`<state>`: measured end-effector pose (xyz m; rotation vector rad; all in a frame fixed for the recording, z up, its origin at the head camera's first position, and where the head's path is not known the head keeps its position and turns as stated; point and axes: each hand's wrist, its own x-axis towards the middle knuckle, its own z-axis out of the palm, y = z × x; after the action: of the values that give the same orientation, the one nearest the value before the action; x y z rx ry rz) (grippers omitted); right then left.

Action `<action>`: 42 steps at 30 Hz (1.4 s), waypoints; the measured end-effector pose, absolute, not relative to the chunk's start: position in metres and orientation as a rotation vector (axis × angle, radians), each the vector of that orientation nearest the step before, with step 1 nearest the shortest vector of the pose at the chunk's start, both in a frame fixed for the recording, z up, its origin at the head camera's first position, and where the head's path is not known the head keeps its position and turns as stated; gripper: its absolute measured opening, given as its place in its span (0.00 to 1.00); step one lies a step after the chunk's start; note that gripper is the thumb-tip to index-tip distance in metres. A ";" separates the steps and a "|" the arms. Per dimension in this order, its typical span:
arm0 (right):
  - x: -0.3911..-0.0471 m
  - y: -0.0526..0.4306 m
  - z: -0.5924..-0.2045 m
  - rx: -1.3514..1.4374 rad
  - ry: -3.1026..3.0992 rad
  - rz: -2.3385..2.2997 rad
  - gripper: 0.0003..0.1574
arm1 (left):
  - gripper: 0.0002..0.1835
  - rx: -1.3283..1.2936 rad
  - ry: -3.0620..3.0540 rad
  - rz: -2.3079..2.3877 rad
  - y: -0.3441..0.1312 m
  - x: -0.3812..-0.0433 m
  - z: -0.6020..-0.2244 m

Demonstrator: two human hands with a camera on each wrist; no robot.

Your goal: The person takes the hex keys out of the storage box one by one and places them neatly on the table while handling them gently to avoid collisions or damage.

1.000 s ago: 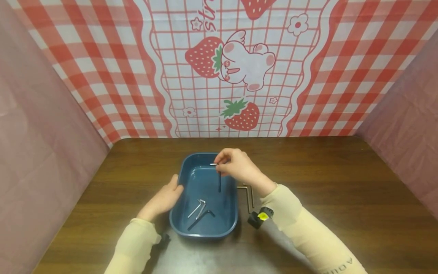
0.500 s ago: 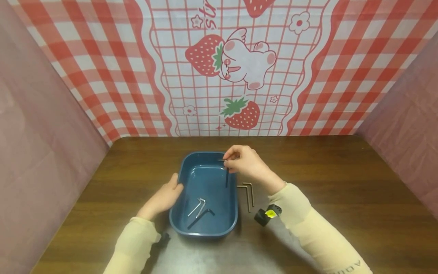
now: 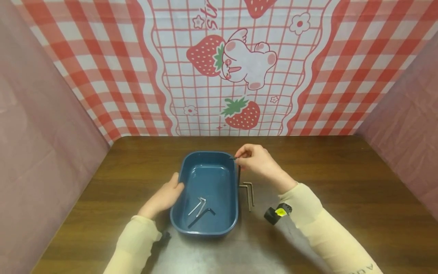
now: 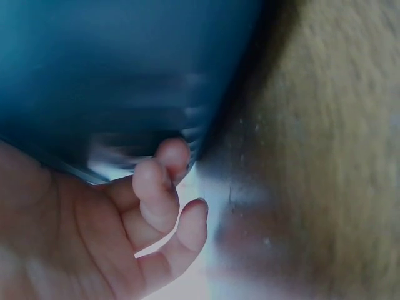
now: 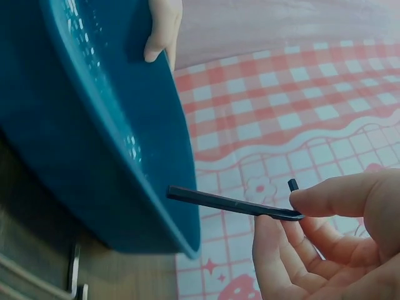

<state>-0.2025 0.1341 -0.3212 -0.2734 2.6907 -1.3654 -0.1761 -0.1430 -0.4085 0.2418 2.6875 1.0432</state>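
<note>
1. Right hand (image 3: 259, 163): thumb and fingertips pinch a black hex key (image 5: 219, 202) at its bend. The long arm hangs by the tray's right edge, near the far corner (contact with the rim cannot be told).

2. Left hand (image 3: 163, 198): holds the tray's left wall, thumb hooked over the rim, other fingers bent outside.

3. Blue tray (image 3: 212, 182): two silver hex keys (image 3: 194, 208) and a second black hex key (image 3: 194, 222) lie bunched towards its near edge.

4. Brass-coloured hex keys (image 3: 252, 194): a nested pair on the wooden table (image 3: 318, 163), just outside the tray's right edge.

5. Probable faults: pinched only at the bend, the held key could swivel or slip if its long arm struck the rim; dropped, it might scatter the brass-coloured pair. A knock could also shift the tray, should the left hand's hold be light.
</note>
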 end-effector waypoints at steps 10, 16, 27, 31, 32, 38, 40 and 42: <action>-0.209 0.154 -0.331 -0.235 2.697 -1.347 0.09 | 0.19 0.229 2.678 1.056 -0.144 -0.176 -0.409; -0.211 0.162 -0.339 -0.213 2.687 -1.312 0.10 | 0.18 0.227 2.677 1.060 -0.143 -0.177 -0.409; -0.222 0.182 -0.365 -0.092 2.652 -1.306 0.09 | 0.20 0.227 2.670 1.061 -0.143 -0.177 -0.408; -0.224 0.187 -0.370 -0.066 2.631 -1.335 0.09 | 0.22 0.227 2.666 1.063 -0.143 -0.177 -0.409; -0.224 0.187 -0.371 -0.056 2.628 -1.340 0.09 | 0.22 0.227 2.665 1.061 -0.143 -0.177 -0.409; -0.226 0.189 -0.379 -0.024 2.577 -1.360 0.09 | 0.24 0.214 2.655 1.065 -0.144 -0.177 -0.410; -0.226 0.190 -0.383 -0.022 2.552 -1.364 0.09 | 0.23 0.213 2.657 1.069 -0.144 -0.177 -0.410; -0.226 0.190 -0.386 -0.008 2.530 -1.372 0.08 | 0.22 0.217 2.661 1.071 -0.143 -0.177 -0.410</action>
<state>-0.2257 0.1899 -0.3859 -0.0076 2.5303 -1.3720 -0.1766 -0.1434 -0.4097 0.2171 2.6613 1.0710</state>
